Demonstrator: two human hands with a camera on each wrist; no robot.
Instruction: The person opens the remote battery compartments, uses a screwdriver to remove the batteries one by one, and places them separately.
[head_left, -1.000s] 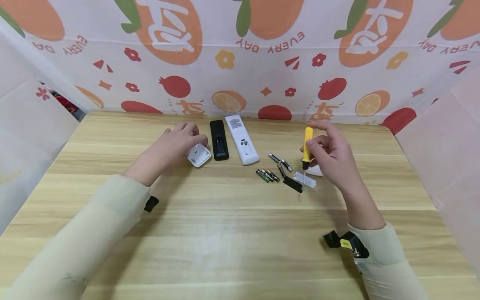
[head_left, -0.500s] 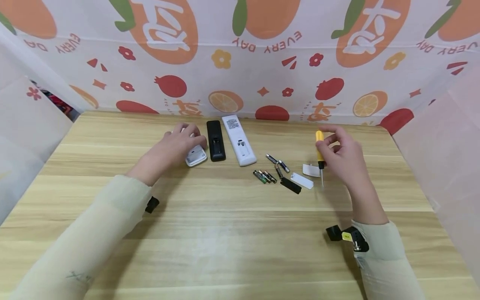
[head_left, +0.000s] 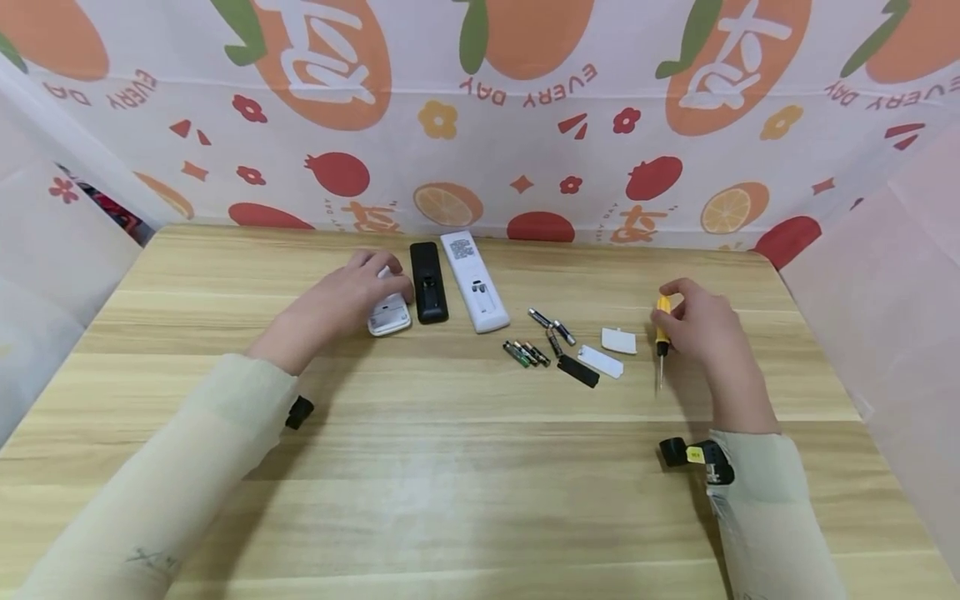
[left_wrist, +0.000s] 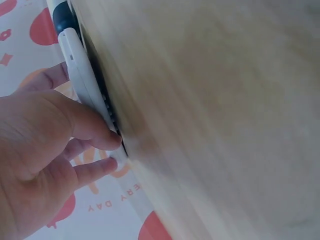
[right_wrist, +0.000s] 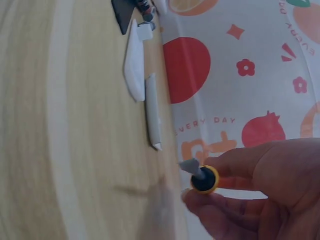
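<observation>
My left hand (head_left: pixel 352 290) grips a small white remote (head_left: pixel 391 315) by its sides, back face up with the battery bay uncovered. In the left wrist view that remote (left_wrist: pixel 85 80) lies close along the table, thumb on its near edge. My right hand (head_left: pixel 705 325) pinches a yellow-handled screwdriver (head_left: pixel 663 327) between thumb and fingers, blade pointing down over the table at the right. The right wrist view looks along its blade (right_wrist: pixel 191 166) toward the black collar. A black remote (head_left: pixel 428 283) and a long white remote (head_left: pixel 474 283) lie beside the left hand, backs up, bays uncovered.
Several batteries (head_left: pixel 527 353) lie in a row, with more loose ones (head_left: pixel 563 332) behind. A black cover (head_left: pixel 578 372), a long white cover (head_left: pixel 600 362) and a squarer white cover (head_left: pixel 618 341) lie left of the screwdriver. A printed cloth (head_left: pixel 495 125) hangs behind the table.
My right hand has moved right and lower with the screwdriver, away from the covers. My left hand has set the small white remote flatter on the table and still holds it.
</observation>
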